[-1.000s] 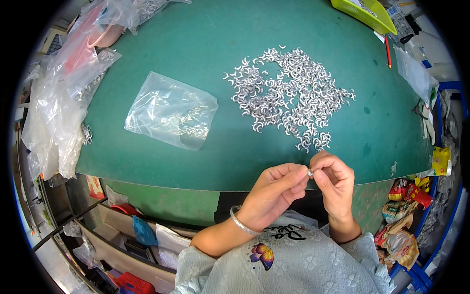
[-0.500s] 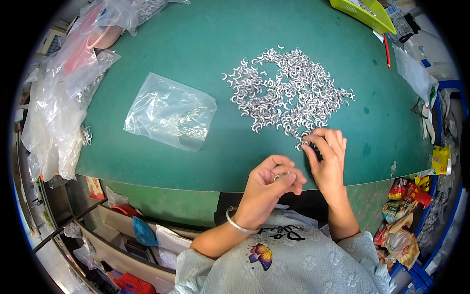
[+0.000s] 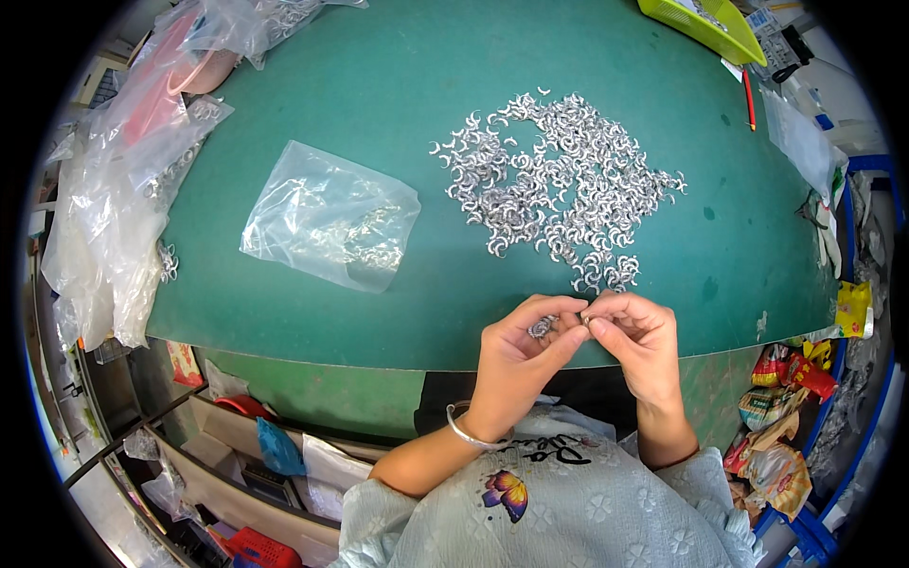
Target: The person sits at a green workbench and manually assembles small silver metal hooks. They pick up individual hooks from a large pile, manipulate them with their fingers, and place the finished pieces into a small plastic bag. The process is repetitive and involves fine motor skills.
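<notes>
A spread-out pile of small silver crescent-shaped metal pieces lies on the green table, with its near end just beyond my hands. My left hand is cupped, and several of the silver crescent pieces rest in its curled fingers. Fingertip to fingertip with it, my right hand pinches one small crescent piece between thumb and forefinger. Left of the pile, a clear plastic bag with more silver pieces inside lies flat.
Clear plastic bags and a pink basket crowd the table's left side. A yellow-green basket stands at the far right, near a red pen. Coloured packets sit on the right, below table height.
My right hand has come back from the pile's near edge, toward me, and now meets my left hand. The left hand has turned, showing the pieces in its palm.
</notes>
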`<state>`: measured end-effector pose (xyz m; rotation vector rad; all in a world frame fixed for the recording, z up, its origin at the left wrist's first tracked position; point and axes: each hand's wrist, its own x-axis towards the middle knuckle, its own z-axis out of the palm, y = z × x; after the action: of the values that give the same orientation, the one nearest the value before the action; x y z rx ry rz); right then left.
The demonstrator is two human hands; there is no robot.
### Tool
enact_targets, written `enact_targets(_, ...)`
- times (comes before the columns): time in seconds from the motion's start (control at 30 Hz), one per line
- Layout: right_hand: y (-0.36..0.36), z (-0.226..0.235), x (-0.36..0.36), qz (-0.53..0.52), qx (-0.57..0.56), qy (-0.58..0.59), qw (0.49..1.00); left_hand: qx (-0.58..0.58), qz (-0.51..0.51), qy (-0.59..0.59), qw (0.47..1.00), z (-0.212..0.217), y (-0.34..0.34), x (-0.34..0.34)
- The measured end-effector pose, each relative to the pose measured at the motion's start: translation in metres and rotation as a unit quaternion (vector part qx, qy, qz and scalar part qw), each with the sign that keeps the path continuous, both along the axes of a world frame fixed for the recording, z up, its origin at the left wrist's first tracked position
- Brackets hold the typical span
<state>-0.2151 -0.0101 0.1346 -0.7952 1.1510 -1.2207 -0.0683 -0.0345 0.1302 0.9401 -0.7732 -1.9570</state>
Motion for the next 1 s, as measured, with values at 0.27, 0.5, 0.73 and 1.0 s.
enact_targets(0.27, 0.004, 0.004, -0.002, -0.002, -0.022, -0.023, 0.999, -0.051, -0.008, -0.019, 0.998, 0.003, -0.001, 0.001)
enact_targets(0.5, 0.006, 0.010, -0.003, 0.015, -0.040, -0.015, 0.999, 0.064, -0.054, 0.030, 0.996, 0.007, -0.004, 0.008)
enact_targets(0.73, 0.006, 0.017, -0.001, 0.003, -0.074, 0.128, 0.989, 0.001, -0.040, -0.002, 0.999, 0.012, -0.002, 0.006)
enact_targets(1.0, 0.003, 0.029, 0.005, -0.014, -0.145, 0.266, 0.953, -0.109, -0.005, -0.045, 0.993, 0.014, 0.000, 0.005)
